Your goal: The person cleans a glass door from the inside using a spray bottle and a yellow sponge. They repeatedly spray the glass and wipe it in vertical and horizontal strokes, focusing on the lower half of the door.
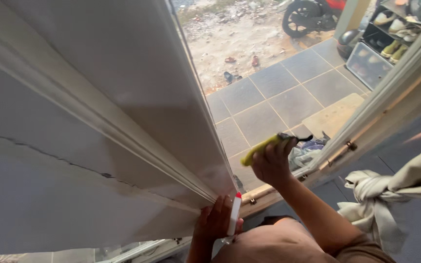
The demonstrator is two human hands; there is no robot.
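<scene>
My right hand (pixel 271 163) is raised in the doorway and grips a tool with a yellow-green handle (pixel 261 147) and a dark head near my fingers. My left hand (pixel 214 220) rests low against the bottom edge of the white door (pixel 98 112) and holds a slim white tube with a red tip (pixel 234 213). The door leaf fills the left half of the view, with a raised moulding and a thin dark crack across it.
Beyond the opening lie grey floor tiles (pixel 274 97), a doormat (pixel 334 116), crumpled cloth (pixel 305 155), sandals, a parked motorbike (pixel 313 14) and a shoe rack (pixel 391 34). A knotted pale curtain (pixel 381 195) hangs at the right by the door frame (pixel 391 92).
</scene>
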